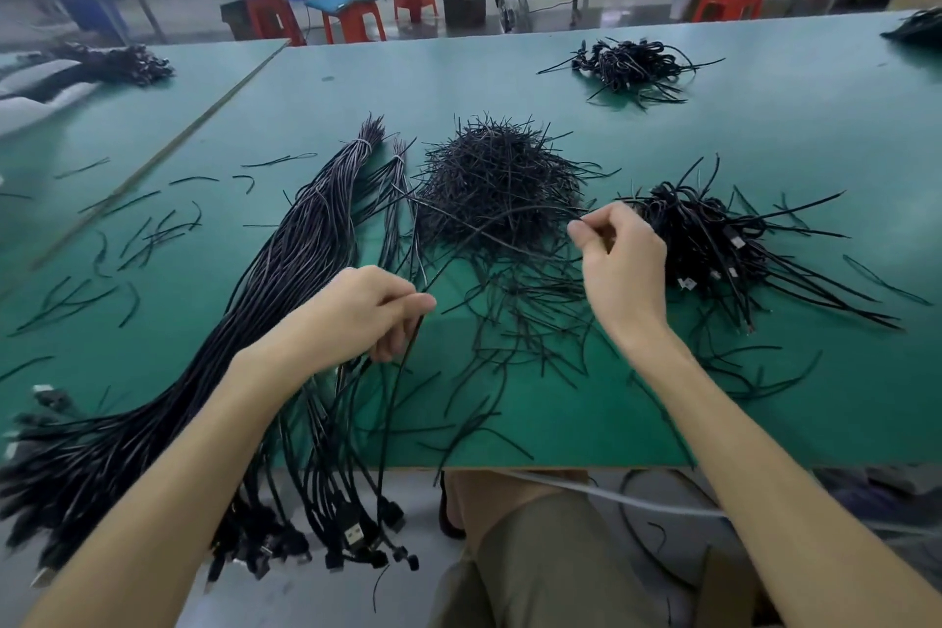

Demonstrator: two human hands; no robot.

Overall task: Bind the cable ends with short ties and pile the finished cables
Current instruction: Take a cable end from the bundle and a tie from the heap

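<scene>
your left hand is clenched on a black cable, thumb against curled fingers, and the cable drops from the grip past the near edge of the green table. from that pinch a thin black strand arcs up and across to your right hand, which nips its far end between thumb and forefinger, the other fingers curled in; whether that strand is the cable's own end or a tie, i can't tell. under the arc sits the heap of short ties, touching neither hand, its stragglers spilling toward you between your wrists. just beyond your right knuckles lies the pile of tied cables, very near. under your left forearm runs the long bundle of cables, its usb plugs hanging over the near edge. open mat shows right of your right forearm and farther back, up to a far pile. loose ties litter the left side, short of the seam between tables.
</scene>
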